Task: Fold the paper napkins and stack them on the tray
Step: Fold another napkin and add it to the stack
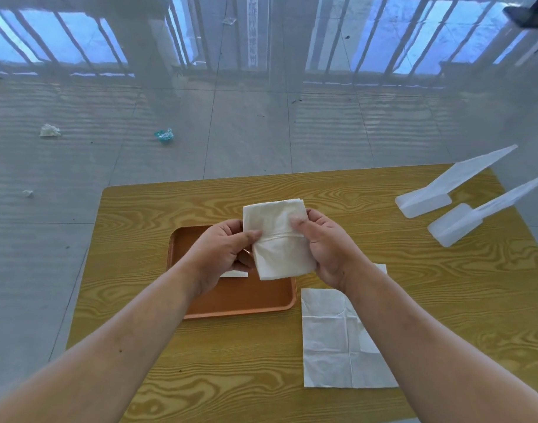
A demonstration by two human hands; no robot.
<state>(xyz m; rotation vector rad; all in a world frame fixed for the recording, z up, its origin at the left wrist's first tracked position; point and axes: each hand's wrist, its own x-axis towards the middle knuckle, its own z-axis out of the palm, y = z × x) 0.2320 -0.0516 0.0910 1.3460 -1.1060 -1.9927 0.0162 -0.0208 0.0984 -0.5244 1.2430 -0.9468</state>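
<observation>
Two bare arms are stretching out from the bottom edge, over the yellow wooden table point(200, 203) with its wavy grain. Just beside the right arm, a flat white paper napkin point(328, 340) with crease lines is lying open on the table, and part of it is hiding under that arm.

Further out, the left hand point(221, 251) is pinching the left edge of a folded white paper napkin point(276, 239) between thumb and fingers. The right hand point(325, 248) is pinching the right edge the same way, with the thumb in front and the fingers behind. This napkin is hanging in the air between both hands, above the right side of the orange-brown plastic tray point(240, 312), and it is not touching it. A fold line is running across its middle, right where the two thumbs are sitting.

On the tray, a small white paper piece point(235, 273) is peeking out from under the left hand. It is probably a napkin already put there, but most of it is hiding.

So the folding step seems to be going on, and the stacking is not done yet for this one. Next, the hands are likely needing to bring one half over the other, match the corners, press the fold flat, and lay the napkin down on the tray on top of the white piece. Thin paper is calling for gentle fingers so it is not tearing.
</observation>
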